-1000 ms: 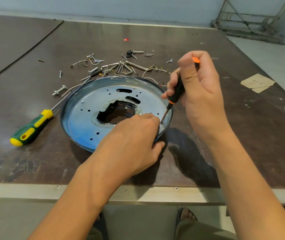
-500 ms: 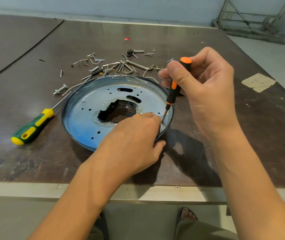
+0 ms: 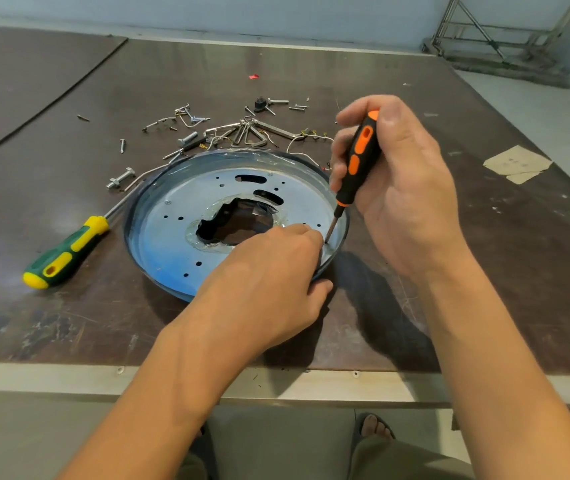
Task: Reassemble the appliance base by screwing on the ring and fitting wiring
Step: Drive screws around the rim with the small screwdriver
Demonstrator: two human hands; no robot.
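Nearby, green screwdriver beside base, screws behind, left hand gripping rim

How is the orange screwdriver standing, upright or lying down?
Nearly upright, slightly tilted: the right hand grips the orange screwdriver, tip down on the round metal base beside the left hand.

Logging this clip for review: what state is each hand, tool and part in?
right hand: grips orange screwdriver.
orange screwdriver: nearly upright, tip on metal disc.
left hand: holds metal disc's near rim.
metal disc: flat on table.
green screwdriver: lying unheld.
loose screws: scattered beyond disc.
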